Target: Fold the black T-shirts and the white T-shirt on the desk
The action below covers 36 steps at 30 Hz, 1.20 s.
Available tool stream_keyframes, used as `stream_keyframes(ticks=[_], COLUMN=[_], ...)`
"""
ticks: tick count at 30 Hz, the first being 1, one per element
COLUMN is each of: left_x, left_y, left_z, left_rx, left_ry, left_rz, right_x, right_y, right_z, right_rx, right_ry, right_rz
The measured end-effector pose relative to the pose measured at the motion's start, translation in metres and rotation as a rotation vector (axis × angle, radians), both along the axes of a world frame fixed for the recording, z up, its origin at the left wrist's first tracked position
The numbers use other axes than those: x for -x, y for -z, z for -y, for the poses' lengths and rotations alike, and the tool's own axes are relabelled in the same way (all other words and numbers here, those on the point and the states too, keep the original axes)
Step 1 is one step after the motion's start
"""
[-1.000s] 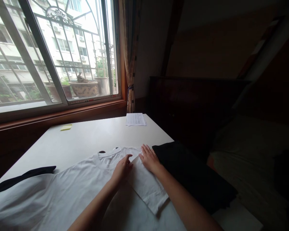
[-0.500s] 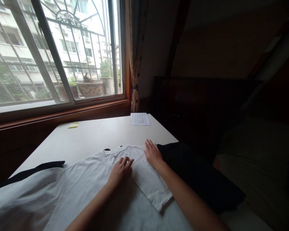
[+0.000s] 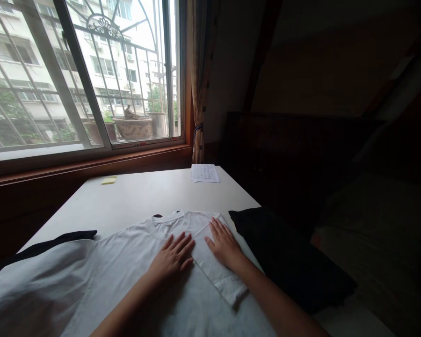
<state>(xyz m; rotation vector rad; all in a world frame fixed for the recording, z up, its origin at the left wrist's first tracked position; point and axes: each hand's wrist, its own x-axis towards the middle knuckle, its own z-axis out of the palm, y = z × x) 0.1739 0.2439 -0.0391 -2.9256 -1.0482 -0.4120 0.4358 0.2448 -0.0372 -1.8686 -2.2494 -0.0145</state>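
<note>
A white T-shirt [image 3: 122,262] lies spread over the near part of the white table, its collar [image 3: 166,217] toward the window. The sleeve [image 3: 217,276] on the right is folded inward across the shirt's body. My left hand [image 3: 173,255] rests flat on the chest below the collar, fingers spread. On the folded sleeve, close to the shoulder, my right hand [image 3: 224,241] lies flat with its fingers stretched out. Both palms touch the cloth without gripping it.
Black cloth [image 3: 287,257] lies along the table's right side, and more black cloth [image 3: 56,241] shows at the left behind the shirt. Papers [image 3: 205,173] and a yellow note [image 3: 109,180] lie at the far edge of the table [image 3: 143,192]. Beyond stands a barred window [image 3: 126,70] with a curtain [image 3: 198,93].
My left hand has gone from curled fingers to flat and spread. My right hand has slid slightly inward and toward me, off the shirt's shoulder edge and onto the sleeve.
</note>
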Motion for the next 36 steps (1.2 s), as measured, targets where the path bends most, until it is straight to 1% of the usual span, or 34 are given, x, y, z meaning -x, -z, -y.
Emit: stream_keyframes(ticks=[6, 10, 13, 16, 19, 23, 25, 26, 29, 36], left_x=[0.013, 0.025, 0.04, 0.062, 0.092, 0.136, 0.151, 0.156, 0.162, 0.162], left_y=[-0.005, -0.01, -0.011, -0.009, -0.006, -0.005, -0.006, -0.006, -0.005, 0.001], left_z=[0.005, 0.013, 0.024, 0.033, 0.034, 0.026, 0.023, 0.022, 0.022, 0.023], left_rx=[0.038, 0.058, 0.067, 0.059, 0.068, 0.104, 0.114, 0.11, 0.085, 0.037], left_ry=[-0.006, -0.021, -0.051, -0.103, -0.206, -0.464, -0.576, -0.611, -0.64, -0.614], left_rz=[-0.041, -0.072, -0.099, -0.108, -0.112, -0.111, -0.104, -0.096, -0.065, -0.009], right_x=[-0.003, -0.002, -0.002, -0.003, -0.004, -0.006, -0.007, -0.007, -0.01, -0.014], right_y=[-0.001, -0.001, 0.0, 0.001, 0.002, 0.005, 0.008, 0.009, 0.013, 0.019], right_z=[-0.017, -0.028, -0.034, -0.038, -0.042, -0.05, -0.053, -0.054, -0.057, -0.061], right_rx=[0.087, 0.104, 0.116, 0.12, 0.112, 0.106, 0.102, 0.097, 0.072, 0.044], right_ry=[0.057, 0.09, 0.098, 0.099, 0.098, 0.099, 0.1, 0.1, 0.086, 0.066], right_rz=[0.016, 0.015, 0.019, 0.024, 0.032, 0.047, 0.052, 0.052, 0.046, 0.05])
